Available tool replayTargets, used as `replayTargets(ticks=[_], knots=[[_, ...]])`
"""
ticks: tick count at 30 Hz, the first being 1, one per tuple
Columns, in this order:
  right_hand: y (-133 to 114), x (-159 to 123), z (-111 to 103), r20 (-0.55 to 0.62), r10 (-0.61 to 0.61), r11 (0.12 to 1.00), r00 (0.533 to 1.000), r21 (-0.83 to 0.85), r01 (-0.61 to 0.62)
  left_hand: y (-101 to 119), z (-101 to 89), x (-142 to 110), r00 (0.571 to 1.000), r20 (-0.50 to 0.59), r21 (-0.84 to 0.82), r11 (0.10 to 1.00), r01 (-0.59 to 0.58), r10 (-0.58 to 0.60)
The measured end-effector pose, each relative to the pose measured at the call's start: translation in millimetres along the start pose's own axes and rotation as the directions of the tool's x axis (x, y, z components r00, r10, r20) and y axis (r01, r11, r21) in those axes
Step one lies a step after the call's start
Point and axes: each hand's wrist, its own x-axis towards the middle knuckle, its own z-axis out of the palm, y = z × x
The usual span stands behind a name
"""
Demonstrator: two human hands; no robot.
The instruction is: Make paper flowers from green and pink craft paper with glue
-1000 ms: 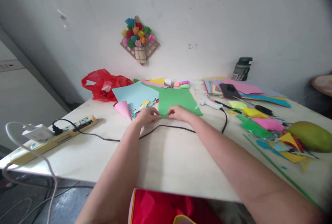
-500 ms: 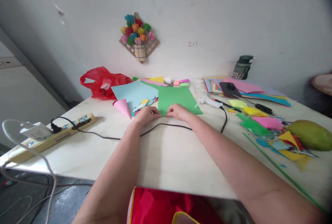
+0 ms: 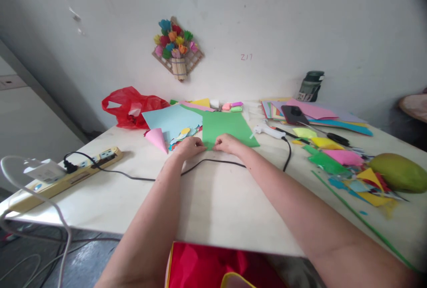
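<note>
A green sheet of paper (image 3: 227, 124) lies on the table in front of me. My left hand (image 3: 191, 147) pinches its near left corner, fingers closed on the edge. My right hand (image 3: 227, 143) grips the same near edge a little to the right, thumb and fingertips together. The fingertips of the two hands are close but apart. Left of the sheet are a light blue sheet (image 3: 171, 119), a heap of small coloured paper cut-outs (image 3: 183, 135) and a pink paper cone (image 3: 156, 139). Just right of it lies a white glue gun (image 3: 269, 132).
A black cord (image 3: 133, 177) runs across the table from a power strip (image 3: 90, 170) at the left. A red plastic bag (image 3: 131, 108) sits behind. At the right are a phone (image 3: 294, 115), stacked coloured papers (image 3: 316, 109), scraps (image 3: 370, 186), a green mango-like fruit (image 3: 398, 172) and a bottle (image 3: 311, 86).
The view has shifted very slightly. Both hands stay at the near edge of the green paper, with hardly any visible movement.
</note>
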Motion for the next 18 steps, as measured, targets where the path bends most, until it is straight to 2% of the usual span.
replayTargets(ticks=[6,8,11,14,18], knots=[[4.9,8.2,3.0,-0.009,0.001,1.0,1.0,0.03,-0.001,10.5,-1.8,-1.0,0.994,0.015,0.111,0.988,0.104,-0.106],[6.7,11.1,4.3,-0.01,-0.014,0.999,1.0,0.031,0.015,17.5,-3.3,-4.8,0.99,-0.015,0.186,0.972,0.141,-0.141],[8.3,13.8,5.6,-0.002,-0.038,0.999,0.999,0.028,0.038,24.2,-2.2,-10.1,0.99,-0.123,0.314,0.944,0.102,-0.065],[8.4,14.2,5.8,0.005,-0.045,0.999,0.999,0.026,0.045,21.6,3.6,-10.5,0.988,-0.149,0.427,0.899,0.097,-0.036],[6.6,12.0,4.5,-0.005,-0.046,0.999,0.999,0.008,0.046,8.5,10.0,-4.9,0.982,-0.096,0.445,0.875,0.189,-0.164]])
